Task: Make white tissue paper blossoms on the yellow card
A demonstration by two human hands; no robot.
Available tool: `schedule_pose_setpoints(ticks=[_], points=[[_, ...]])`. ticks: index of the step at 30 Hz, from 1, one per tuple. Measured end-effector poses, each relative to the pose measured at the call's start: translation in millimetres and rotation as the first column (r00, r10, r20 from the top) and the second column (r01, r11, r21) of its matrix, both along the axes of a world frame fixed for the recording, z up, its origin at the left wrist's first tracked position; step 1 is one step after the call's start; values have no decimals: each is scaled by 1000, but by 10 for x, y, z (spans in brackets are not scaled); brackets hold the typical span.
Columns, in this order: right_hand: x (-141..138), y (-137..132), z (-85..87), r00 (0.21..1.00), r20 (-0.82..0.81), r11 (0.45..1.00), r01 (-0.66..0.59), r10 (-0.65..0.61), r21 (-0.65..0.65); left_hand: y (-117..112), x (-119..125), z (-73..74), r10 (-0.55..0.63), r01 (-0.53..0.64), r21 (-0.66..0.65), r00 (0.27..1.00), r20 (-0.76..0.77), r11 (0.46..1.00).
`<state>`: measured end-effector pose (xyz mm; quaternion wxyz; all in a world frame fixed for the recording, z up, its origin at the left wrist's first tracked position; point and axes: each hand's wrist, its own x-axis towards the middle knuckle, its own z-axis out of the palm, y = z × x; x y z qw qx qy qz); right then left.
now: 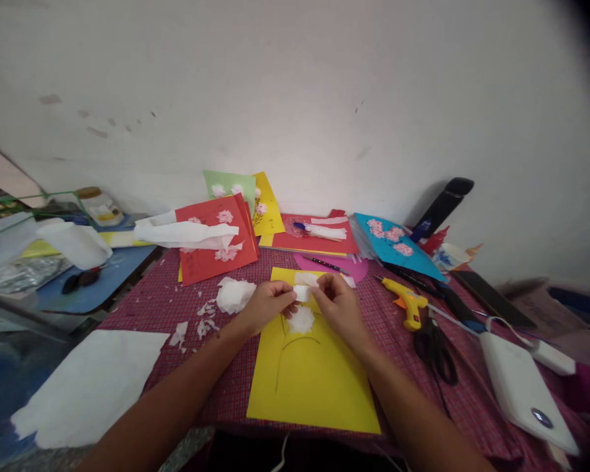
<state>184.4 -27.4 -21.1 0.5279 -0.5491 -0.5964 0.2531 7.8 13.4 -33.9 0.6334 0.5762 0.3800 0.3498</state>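
My left hand point(268, 303) and my right hand point(338, 303) meet over a yellow card point(311, 380) that lies on the red checked tablecloth point(162, 303). Both pinch a small piece of white tissue paper point(302, 293) between their fingertips. Just below it a white tissue flower point(301, 320) rests on the yellow card, above a curved pencil line. A crumpled wad of tissue point(235, 294) and small torn scraps point(204, 314) lie left of my left hand.
Red point(211, 252), green, yellow and blue cards point(396, 246) with pink flowers lie at the back by the wall. A yellow glue gun point(407, 301), black scissors point(436, 351) and a white power bank point(524, 390) are at the right. A white sheet point(88, 387) lies front left.
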Motion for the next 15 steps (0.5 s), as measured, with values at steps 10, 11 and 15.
schedule_pose_setpoints(ticks=[10, 11, 15], points=[[-81, -20, -82, 961, 252, 992, -123, 113, 25, -24, -13, 25, -78, 82, 97, 996, -43, 992], [-81, -16, -89, 960, 255, 992, -123, 112, 26, -24, -16, 27, -90, 94, 97, 995, -42, 991], [-75, -21, -79, 956, 269, 990, -136, 118, 46, -24, -24, 35, -107, 109, 93, 994, -33, 990]])
